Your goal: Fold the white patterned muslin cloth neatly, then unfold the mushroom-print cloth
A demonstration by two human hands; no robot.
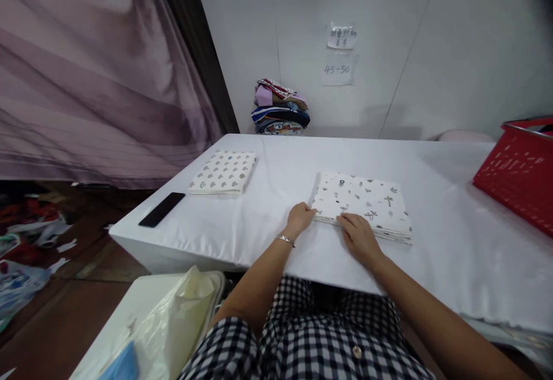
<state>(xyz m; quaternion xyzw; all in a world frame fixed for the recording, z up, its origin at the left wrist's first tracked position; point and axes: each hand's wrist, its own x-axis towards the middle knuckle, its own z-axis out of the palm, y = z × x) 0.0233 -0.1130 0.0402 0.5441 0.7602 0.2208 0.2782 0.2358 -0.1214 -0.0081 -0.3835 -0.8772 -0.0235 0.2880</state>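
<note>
A folded white cloth [360, 198] printed with small plants and figures lies on the white-covered table in front of me, in several layers. At its near left corner my left hand [301, 219] is closed, thumb and fingers pinching the edge. My right hand [358, 239] grips the middle of the near edge, fingertips on top and the thumb side below the edge. To the left rests a second folded cloth [224, 171], white with grey-green motifs, apart from both hands.
A black phone [162, 209] lies at the table's left edge. A red plastic basket [518, 167] stands at the right. Folded fabrics [280, 109] are stacked by the wall behind. A white stool-like surface [142, 299] with plastic bags is at lower left. A pinkish curtain [99, 69] hangs left.
</note>
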